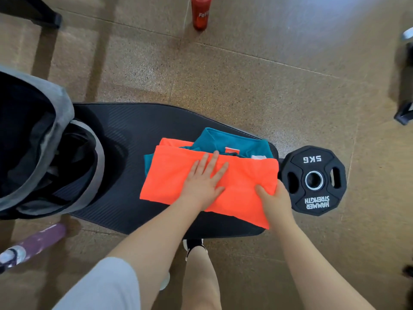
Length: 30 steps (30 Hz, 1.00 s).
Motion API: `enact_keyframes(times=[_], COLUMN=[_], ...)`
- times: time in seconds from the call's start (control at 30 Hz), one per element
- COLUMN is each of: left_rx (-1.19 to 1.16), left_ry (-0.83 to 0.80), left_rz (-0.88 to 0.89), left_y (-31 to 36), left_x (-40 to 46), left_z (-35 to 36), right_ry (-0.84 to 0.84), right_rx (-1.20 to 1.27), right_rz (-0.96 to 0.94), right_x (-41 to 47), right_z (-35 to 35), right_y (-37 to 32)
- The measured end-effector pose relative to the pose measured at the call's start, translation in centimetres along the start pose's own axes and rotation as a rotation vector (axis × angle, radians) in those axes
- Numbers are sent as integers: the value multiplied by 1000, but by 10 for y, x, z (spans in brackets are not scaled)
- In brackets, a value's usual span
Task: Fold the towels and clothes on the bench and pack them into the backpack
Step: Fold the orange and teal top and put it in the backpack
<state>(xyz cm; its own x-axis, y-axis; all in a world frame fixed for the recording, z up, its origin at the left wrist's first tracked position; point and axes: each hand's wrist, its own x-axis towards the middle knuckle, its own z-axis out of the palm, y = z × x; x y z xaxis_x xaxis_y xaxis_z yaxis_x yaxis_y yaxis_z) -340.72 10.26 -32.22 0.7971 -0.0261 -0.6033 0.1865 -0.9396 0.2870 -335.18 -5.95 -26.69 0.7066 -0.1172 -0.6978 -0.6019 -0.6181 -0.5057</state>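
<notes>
An orange towel lies folded on the black bench, on top of a teal garment that shows behind it. My left hand presses flat on the towel's middle with fingers spread. At the towel's right end, my right hand grips the edge, thumb on top and fingers under the cloth. A grey and black backpack stands open on the bench's left end.
A black 5 kg weight plate lies on the floor just right of the bench. A red bottle stands on the floor beyond. A purple bottle lies at the lower left. My leg and shoe show below the bench.
</notes>
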Motion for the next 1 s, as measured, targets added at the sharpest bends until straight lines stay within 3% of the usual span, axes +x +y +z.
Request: enact_keyframes(times=[0.1, 0.17, 0.23, 0.27, 0.33, 0.53, 0.6, 0.7, 0.9, 1.0], left_rx=[-206, -713, -1307, -1500, -1639, -1697, -1532, -1277, -1352, -1079], left_ry=[33, 39, -79, -114, -101, 133, 181, 161, 33, 236], left_rz=[75, 93, 27, -19, -111, -343, -412, -352, -261, -271], left_y=[12, 8, -4, -11, -25, -83, -104, -123, -120, -118], left_x=[-4, -16, -35, -46, -66, -81, -75, -63, -37, -28], left_z=[-21, -29, -40, -41, -49, -51, -47, -41, -37, -29], right_ry=[19, 7, -16, -37, -96, -439, -346, -24, -174, -175], right_rx=[-72, -91, -179, -240, -306, -227, -240, -547, -938, -1002], right_rz=[-107, -217, -312, -340, -365, -397, -521, -731, -654, -611], right_x=[-17, -38, -60, -70, -87, -100, -94, -72, -31, -17], right_z=[-3, 7, 26, 39, 69, 135, 130, 128, 140, 151], right_y=[-18, -35, -51, -58, -70, -84, -78, -54, -22, -18])
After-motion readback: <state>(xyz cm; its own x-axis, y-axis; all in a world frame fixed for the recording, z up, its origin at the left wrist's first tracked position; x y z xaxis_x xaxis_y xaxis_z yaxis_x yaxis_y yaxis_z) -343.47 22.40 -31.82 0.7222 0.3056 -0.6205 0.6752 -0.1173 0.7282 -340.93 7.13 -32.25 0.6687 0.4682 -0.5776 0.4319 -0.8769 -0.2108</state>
